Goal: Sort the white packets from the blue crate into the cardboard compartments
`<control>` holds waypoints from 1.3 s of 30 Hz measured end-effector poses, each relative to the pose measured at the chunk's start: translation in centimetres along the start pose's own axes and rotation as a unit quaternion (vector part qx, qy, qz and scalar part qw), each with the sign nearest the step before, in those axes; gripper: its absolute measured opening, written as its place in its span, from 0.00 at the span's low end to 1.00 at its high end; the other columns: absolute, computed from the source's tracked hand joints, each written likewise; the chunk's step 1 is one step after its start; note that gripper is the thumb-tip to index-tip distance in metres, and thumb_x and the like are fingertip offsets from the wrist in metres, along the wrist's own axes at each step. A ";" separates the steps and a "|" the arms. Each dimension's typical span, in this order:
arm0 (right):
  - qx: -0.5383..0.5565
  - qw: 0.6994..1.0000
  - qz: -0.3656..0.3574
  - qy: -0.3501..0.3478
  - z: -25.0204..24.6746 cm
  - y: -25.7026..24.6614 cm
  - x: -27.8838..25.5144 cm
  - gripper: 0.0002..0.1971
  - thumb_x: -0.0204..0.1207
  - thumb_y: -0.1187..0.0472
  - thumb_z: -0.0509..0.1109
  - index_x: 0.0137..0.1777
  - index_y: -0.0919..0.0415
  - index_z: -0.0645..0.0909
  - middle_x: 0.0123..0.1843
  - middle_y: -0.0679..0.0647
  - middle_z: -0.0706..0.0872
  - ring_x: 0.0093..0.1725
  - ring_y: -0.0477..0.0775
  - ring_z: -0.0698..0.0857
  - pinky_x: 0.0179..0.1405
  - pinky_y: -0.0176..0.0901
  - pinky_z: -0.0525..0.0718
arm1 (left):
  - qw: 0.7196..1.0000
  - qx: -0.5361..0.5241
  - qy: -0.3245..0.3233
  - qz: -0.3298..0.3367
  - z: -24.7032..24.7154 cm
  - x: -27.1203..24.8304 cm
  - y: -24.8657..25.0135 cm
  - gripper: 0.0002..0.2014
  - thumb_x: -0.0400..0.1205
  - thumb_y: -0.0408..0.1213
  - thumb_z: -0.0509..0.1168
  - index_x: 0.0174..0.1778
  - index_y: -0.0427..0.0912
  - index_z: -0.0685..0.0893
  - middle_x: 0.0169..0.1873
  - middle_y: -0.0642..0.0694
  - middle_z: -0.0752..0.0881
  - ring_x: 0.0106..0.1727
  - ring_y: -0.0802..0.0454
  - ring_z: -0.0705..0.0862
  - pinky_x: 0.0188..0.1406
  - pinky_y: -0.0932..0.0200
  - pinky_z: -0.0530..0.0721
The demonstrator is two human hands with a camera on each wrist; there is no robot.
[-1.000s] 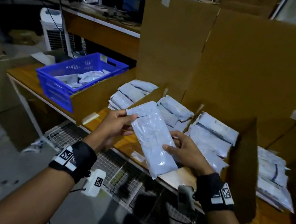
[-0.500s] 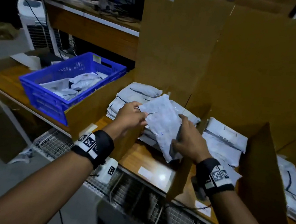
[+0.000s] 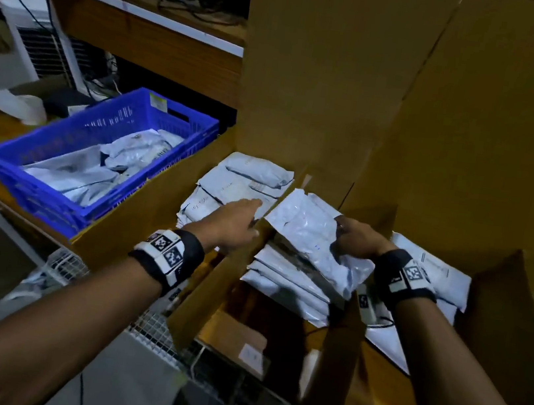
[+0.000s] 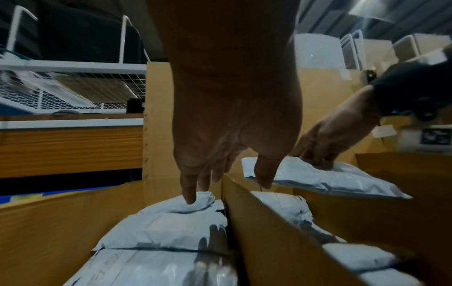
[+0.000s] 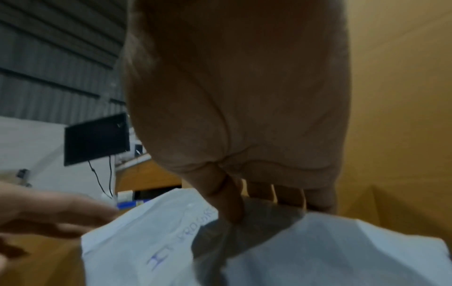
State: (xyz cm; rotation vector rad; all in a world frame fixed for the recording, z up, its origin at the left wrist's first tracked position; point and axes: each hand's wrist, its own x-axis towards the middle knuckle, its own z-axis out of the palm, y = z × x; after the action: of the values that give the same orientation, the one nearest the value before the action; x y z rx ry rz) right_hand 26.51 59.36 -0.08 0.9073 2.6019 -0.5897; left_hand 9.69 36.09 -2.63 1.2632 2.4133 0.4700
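Observation:
My right hand [image 3: 345, 236] grips a white packet [image 3: 306, 232] by its right edge, just above the packet stack [image 3: 286, 274] in the second cardboard compartment. In the right wrist view the thumb [image 5: 229, 203] and fingers pinch that packet [image 5: 159, 241]. My left hand [image 3: 251, 215] holds nothing, its fingers straight. It straddles the cardboard divider [image 4: 247, 209], fingers [image 4: 189, 193] over the first compartment's packets [image 4: 171, 226], thumb beside the held packet [image 4: 325, 178]. The blue crate [image 3: 36, 181] at the left holds several white packets [image 3: 134, 154].
Tall cardboard walls [image 3: 460, 127] rise right behind the compartments. A third compartment's packets [image 3: 434, 279] lie right of my right wrist, behind another divider [image 3: 510, 325]. A wire rack [image 3: 156, 331] sits below the bench edge. A wooden shelf [image 3: 138, 34] with cables stands behind the crate.
Both hands carried the packet forward to the second compartment. My left hand let go of it and moved left over the divider. The right hand still grips it.

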 end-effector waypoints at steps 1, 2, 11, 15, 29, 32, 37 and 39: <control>-0.017 1.000 0.000 -0.009 0.1 -0.2 0.9 0.25 0.67 0.72 0.77 0.64 0.59 0.78 0.54 0.59 0.88 0.56 0.65 0.86 0.50 0.57 0.90 | 1.000 0.008 -0.023 0.013 0.7 0.4 -0.4 0.37 0.89 0.45 0.68 0.92 0.42 0.59 0.89 0.38 0.67 0.87 0.37 0.69 0.84 0.47 0.69; -0.032 0.999 0.000 -0.015 0.4 -0.4 1.8 0.24 0.67 0.73 0.76 0.63 0.61 0.78 0.53 0.59 0.87 0.55 0.65 0.85 0.43 0.53 0.87 | 0.999 0.020 -0.041 0.025 1.4 0.8 -0.8 0.39 0.90 0.45 0.67 0.93 0.41 0.54 0.92 0.38 0.61 0.90 0.38 0.63 0.87 0.47 0.64; -0.079 0.994 0.041 -0.069 5.7 -0.1 8.5 0.24 0.87 0.59 0.69 0.80 0.66 0.73 0.81 0.63 0.77 0.78 0.66 0.78 0.64 0.48 0.78 | 0.993 0.061 -0.019 0.097 5.4 0.2 -3.2 0.41 0.93 0.36 0.59 0.94 0.39 0.38 0.94 0.41 0.39 0.94 0.38 0.49 0.87 0.36 0.68; -0.058 0.994 0.054 -0.076 8.4 0.5 9.8 0.17 0.86 0.58 0.69 0.71 0.61 0.74 0.76 0.65 0.81 0.71 0.66 0.83 0.60 0.51 0.79 | 0.992 0.051 0.013 0.111 5.7 0.1 -3.4 0.45 0.87 0.27 0.63 0.94 0.39 0.40 0.94 0.42 0.42 0.92 0.38 0.56 0.78 0.41 0.78; -0.062 0.991 0.045 -0.109 17.5 -2.1 5.3 0.49 0.89 0.44 0.69 0.90 0.31 0.30 0.92 0.50 0.24 0.91 0.73 0.30 0.82 0.88 0.42 | 0.997 0.007 -0.001 0.083 6.1 0.0 -3.0 0.45 0.89 0.29 0.63 0.94 0.46 0.39 0.95 0.46 0.47 0.92 0.41 0.57 0.85 0.39 0.71; -0.042 0.993 0.051 -0.100 18.3 -2.0 5.5 0.46 0.89 0.39 0.64 0.89 0.30 0.28 0.91 0.49 0.21 0.90 0.72 0.26 0.81 0.89 0.38 | 0.996 0.006 0.009 0.087 6.1 -0.1 -3.0 0.43 0.90 0.30 0.61 0.94 0.45 0.40 0.94 0.45 0.50 0.92 0.41 0.59 0.85 0.38 0.72; -0.029 0.993 0.038 -0.104 17.0 -2.6 4.5 0.42 0.91 0.42 0.61 0.92 0.33 0.34 0.93 0.51 0.25 0.91 0.74 0.31 0.84 0.87 0.42 | 0.995 -0.009 0.011 0.099 5.8 -0.6 -3.1 0.37 0.93 0.40 0.58 0.95 0.43 0.44 0.94 0.43 0.54 0.91 0.42 0.60 0.85 0.37 0.71; -0.015 0.998 0.017 -0.051 15.6 -2.8 3.7 0.34 0.93 0.47 0.59 0.94 0.42 0.47 0.95 0.56 0.40 0.92 0.76 0.45 0.85 0.82 0.54 | 0.996 -0.038 0.011 0.076 4.7 -1.1 -2.8 0.34 0.94 0.46 0.57 0.94 0.45 0.51 0.92 0.46 0.59 0.90 0.44 0.62 0.83 0.38 0.72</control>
State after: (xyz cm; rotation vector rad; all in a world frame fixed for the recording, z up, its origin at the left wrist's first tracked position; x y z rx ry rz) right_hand 24.45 51.81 -14.31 0.8865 2.4925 -0.5699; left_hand 10.50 34.26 -7.86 1.4226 2.3035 0.6157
